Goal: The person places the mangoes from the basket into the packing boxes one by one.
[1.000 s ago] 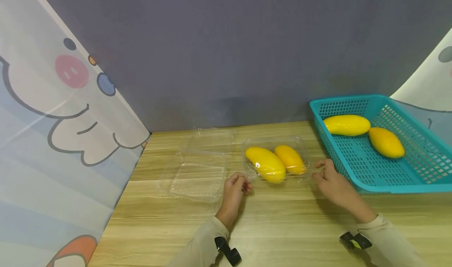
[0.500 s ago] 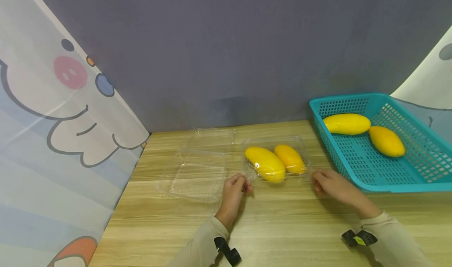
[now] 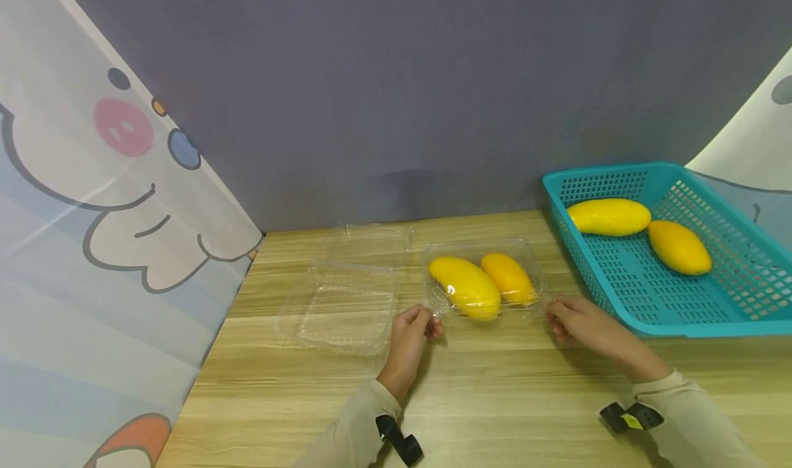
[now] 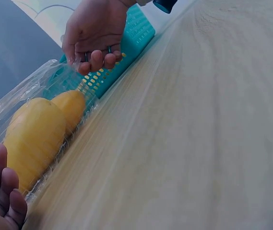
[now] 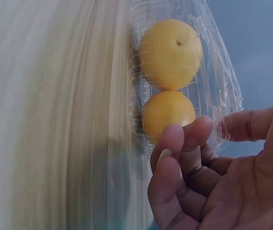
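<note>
A clear plastic clamshell box sits on the table with its lid over two mangoes, a larger yellow one and a smaller orange-yellow one. At the box's near left corner, my left hand pinches the rim between thumb and forefinger. My right hand does the same at the near right corner; the right wrist view shows its thumb and forefinger at the lip of the plastic. Only some left fingers show in the left wrist view.
Left of the box lies a second clear clamshell, unfolded on the wooden table. A teal basket stands at the right, holding a yellow mango and an orange-yellow mango. A grey wall rises behind.
My right hand has lowered slightly toward me, its raised forefinger coming down onto the box's right corner. The left hand and the box stay in place.
</note>
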Demonstrator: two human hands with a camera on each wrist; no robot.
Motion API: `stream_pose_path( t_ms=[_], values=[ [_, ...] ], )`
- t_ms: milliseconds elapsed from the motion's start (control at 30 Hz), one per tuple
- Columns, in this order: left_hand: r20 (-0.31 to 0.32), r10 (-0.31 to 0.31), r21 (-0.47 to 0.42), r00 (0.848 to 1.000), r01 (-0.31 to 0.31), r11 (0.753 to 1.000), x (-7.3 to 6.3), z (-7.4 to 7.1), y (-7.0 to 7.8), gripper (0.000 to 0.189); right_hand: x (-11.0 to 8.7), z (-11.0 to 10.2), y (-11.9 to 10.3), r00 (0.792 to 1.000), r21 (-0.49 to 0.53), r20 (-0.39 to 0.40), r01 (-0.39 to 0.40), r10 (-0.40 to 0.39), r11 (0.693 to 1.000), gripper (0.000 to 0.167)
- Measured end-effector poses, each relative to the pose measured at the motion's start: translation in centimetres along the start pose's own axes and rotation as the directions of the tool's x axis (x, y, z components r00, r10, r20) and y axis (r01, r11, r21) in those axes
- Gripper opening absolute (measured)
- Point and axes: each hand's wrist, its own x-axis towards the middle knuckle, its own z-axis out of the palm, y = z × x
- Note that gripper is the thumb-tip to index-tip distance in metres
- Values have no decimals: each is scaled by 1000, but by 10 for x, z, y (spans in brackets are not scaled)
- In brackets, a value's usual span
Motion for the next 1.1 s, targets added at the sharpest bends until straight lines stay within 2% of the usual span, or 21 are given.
stream_pose_path(
  t_ms=[333, 567, 867, 1100],
  values=[
    [17, 35, 30, 999, -36, 999, 1, -1, -2, 22, 2, -2, 2, 1000, -27, -4, 7, -7, 1000, 39],
    [-2, 34, 41, 999, -34, 999, 2, -3, -1, 20, 3, -1, 3, 1000, -28, -8, 7, -7, 1000, 39],
    [-23, -15, 3, 1000, 15, 1000, 3, -3, 2, 22, 4, -1, 2, 1000, -26, -8, 16, -16, 1000, 40],
    [12, -32, 27, 999, 32, 999, 6, -4, 2, 19, 3, -1, 1, 1000, -23, -3, 16, -16, 1000, 39]
  ],
)
